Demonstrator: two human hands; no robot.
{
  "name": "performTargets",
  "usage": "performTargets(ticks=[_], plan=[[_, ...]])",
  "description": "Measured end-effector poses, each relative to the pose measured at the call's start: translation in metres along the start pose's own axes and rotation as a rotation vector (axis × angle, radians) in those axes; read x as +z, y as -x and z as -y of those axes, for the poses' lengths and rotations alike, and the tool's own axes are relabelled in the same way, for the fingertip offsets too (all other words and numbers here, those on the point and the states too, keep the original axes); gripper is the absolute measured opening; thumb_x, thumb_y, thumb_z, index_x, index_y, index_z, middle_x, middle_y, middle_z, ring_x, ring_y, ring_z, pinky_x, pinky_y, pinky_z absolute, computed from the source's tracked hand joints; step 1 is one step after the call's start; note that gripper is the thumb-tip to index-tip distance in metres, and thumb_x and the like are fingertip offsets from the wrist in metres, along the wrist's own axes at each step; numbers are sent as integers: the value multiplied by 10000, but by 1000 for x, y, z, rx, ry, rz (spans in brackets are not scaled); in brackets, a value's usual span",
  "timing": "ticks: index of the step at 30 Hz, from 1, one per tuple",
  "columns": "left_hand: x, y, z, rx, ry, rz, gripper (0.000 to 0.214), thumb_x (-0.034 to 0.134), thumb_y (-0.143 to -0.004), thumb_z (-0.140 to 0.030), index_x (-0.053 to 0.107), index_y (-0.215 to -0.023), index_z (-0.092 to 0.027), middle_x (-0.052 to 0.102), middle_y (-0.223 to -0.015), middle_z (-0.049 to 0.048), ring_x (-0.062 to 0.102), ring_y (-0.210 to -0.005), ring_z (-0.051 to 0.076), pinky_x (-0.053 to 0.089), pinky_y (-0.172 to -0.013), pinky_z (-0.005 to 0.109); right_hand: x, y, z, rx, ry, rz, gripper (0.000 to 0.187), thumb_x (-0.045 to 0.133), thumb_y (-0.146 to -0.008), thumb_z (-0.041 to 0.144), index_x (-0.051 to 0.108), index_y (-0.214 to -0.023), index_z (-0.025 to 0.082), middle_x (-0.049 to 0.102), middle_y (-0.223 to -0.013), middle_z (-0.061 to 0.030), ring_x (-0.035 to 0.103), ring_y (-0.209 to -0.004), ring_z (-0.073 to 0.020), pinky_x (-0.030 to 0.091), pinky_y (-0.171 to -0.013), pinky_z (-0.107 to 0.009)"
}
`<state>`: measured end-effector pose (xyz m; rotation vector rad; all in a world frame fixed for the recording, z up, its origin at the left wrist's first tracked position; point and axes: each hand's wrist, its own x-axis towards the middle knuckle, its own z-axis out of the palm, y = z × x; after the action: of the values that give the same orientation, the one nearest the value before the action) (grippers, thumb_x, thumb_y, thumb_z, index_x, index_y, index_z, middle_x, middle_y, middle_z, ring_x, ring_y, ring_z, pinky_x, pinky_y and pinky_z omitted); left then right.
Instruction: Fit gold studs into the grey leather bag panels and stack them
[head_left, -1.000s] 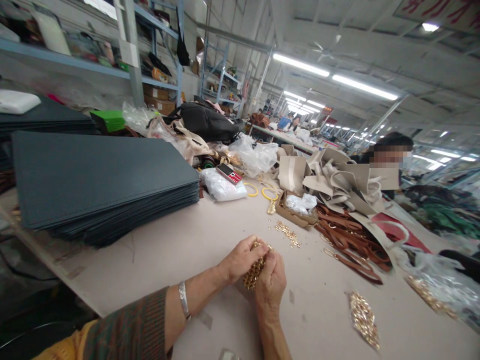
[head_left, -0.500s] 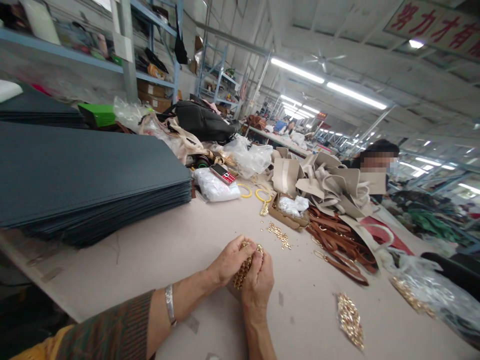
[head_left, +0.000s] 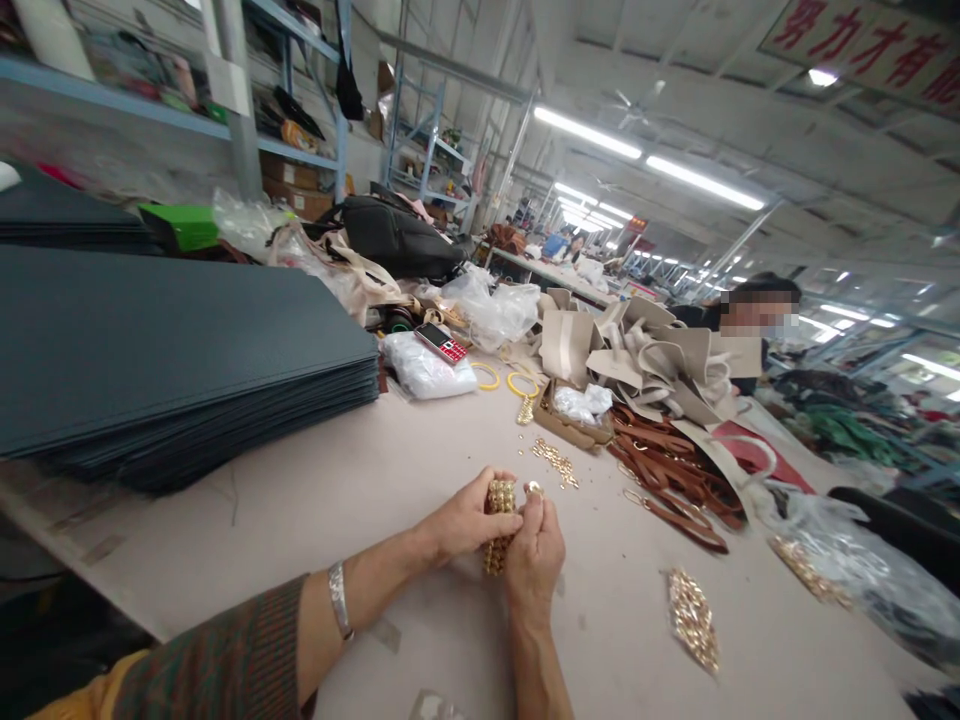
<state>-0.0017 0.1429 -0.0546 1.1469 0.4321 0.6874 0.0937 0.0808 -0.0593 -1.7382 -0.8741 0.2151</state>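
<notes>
My left hand [head_left: 471, 522] is closed around a bundle of gold-coloured metal pieces [head_left: 501, 493] set in close rows; its lower part hangs below my thumb. Just to the right, my right hand [head_left: 536, 555] pinches a small shiny gold piece [head_left: 534, 488] between thumb and fingertips, slightly apart from the bundle. Both hands are over the pale tabletop [head_left: 360, 480]. Beyond them lies a scatter of small gold pieces [head_left: 555, 460]. A clear bag of gold pieces [head_left: 691, 618] rests to the right.
Dark panels [head_left: 187, 350] are stacked at left. A red-keyed phone [head_left: 441, 343] lies on a white packet [head_left: 427, 372]. Yellow rings [head_left: 523, 384], a cardboard box [head_left: 574, 430], brown straps [head_left: 675, 480] and beige bag parts [head_left: 637, 350] stand farther back. A person [head_left: 757, 300] is beyond.
My right hand has drawn away to the right from the bundle, with a small gold piece at its fingertips. More of the bundle shows in my left hand. The view has shifted slightly.
</notes>
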Motion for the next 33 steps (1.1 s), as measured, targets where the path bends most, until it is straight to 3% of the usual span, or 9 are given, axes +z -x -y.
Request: performTargets(ticks=[3,8,13,18,24,29,33], plan=[[0,0,-2,16,4,6,600,799,-659,-339,472,-1132,-166,472,-735,-74,435,-690,110,369,-648,243,1,-2,-2,36,-27,-5,474,360,-904,611,534,-731,204,477,-606,38,483,-619,-164,374,-609,-282],[-2,-4,1,30,23,-41,570,781,-674,-383,457,-1094,-176,473,-737,-74,449,-672,107,385,-639,243,7,-6,-9,181,-210,32,514,442,-864,622,624,-954,150,526,-662,18,518,-656,-177,424,-621,-283],[-4,-7,6,67,6,-128,547,775,-693,-368,467,-1105,-183,491,-768,-60,464,-688,113,387,-642,244,6,-3,-7,98,-225,82,438,419,-889,601,536,-765,197,498,-675,26,476,-664,-164,412,-607,-269],[-4,-6,7,103,0,-164,508,771,-712,-355,474,-1087,-185,506,-787,-50,474,-727,123,396,-679,250,5,2,2,19,-64,73,436,374,-918,589,560,-848,201,565,-749,3,498,-722,-183,379,-651,-284],[-1,-2,3,91,0,-143,531,774,-714,-383,461,-1094,-186,501,-787,-51,473,-731,123,405,-687,246,7,1,-2,22,-62,55,485,361,-907,638,560,-820,204,564,-730,5,510,-723,-189,388,-667,-289],[0,0,-4,10,-3,-84,633,760,-724,-408,401,-1193,-179,506,-828,-38,505,-750,122,430,-719,251,6,-2,-5,131,-181,-4,519,388,-887,666,571,-792,190,564,-699,3,513,-685,-186,405,-641,-292],[-1,3,-9,-84,-5,5,877,801,-612,-226,292,-1326,-179,593,-951,23,583,-887,176,458,-811,288,6,-4,-5,149,-218,-39,527,393,-874,683,531,-708,202,527,-628,20,495,-630,-177,391,-601,-286]])
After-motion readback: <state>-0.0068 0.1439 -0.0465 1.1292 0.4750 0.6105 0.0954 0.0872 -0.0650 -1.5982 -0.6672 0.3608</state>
